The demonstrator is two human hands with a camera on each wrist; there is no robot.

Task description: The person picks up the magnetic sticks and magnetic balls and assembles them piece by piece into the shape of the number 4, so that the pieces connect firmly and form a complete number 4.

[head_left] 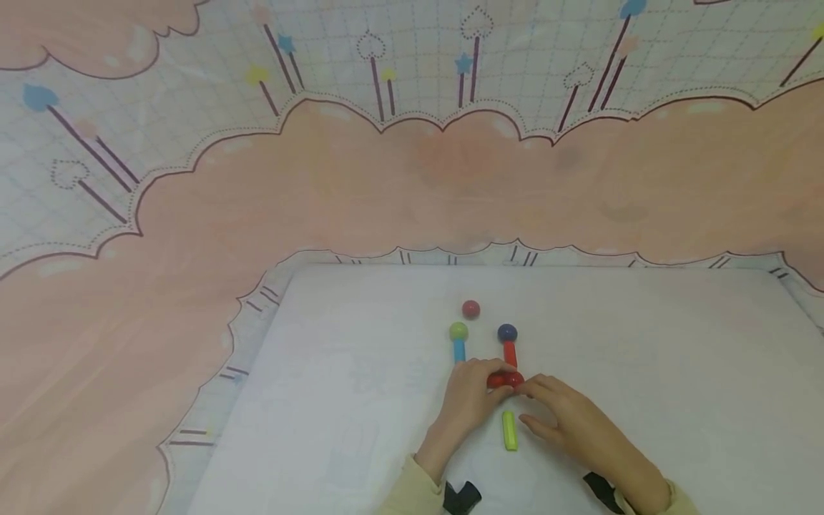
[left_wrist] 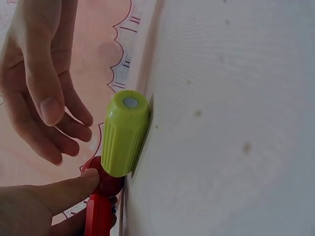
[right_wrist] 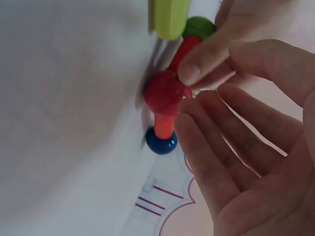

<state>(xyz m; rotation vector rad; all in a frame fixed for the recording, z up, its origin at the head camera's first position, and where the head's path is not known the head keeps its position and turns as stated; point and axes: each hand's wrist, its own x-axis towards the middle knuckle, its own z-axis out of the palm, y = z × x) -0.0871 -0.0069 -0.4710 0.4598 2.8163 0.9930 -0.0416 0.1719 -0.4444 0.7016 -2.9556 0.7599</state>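
Observation:
My left hand [head_left: 473, 390] pinches a glossy red ball [head_left: 514, 380] between thumb and forefinger, where a red rod [left_wrist: 98, 216] joins it. At that rod's other end sits a green ball [right_wrist: 199, 27], which the left hand hides in the head view. From the red ball an orange-red rod [head_left: 510, 353] runs away to a dark blue ball [head_left: 507, 332]. My right hand [head_left: 569, 415] has its fingers loosely extended, fingertips at the red ball's right side; contact is hard to tell. Between the hands lies a ribbed yellow-green rod [head_left: 510, 430].
A light green ball [head_left: 458, 331] on a blue rod [head_left: 459, 350] stands just beyond the left hand. Farther back a loose red ball [head_left: 471, 309] lies on the white board [head_left: 322, 400]. Patterned cloth [head_left: 412, 186] spreads behind the board. Dark straps show at both wrists.

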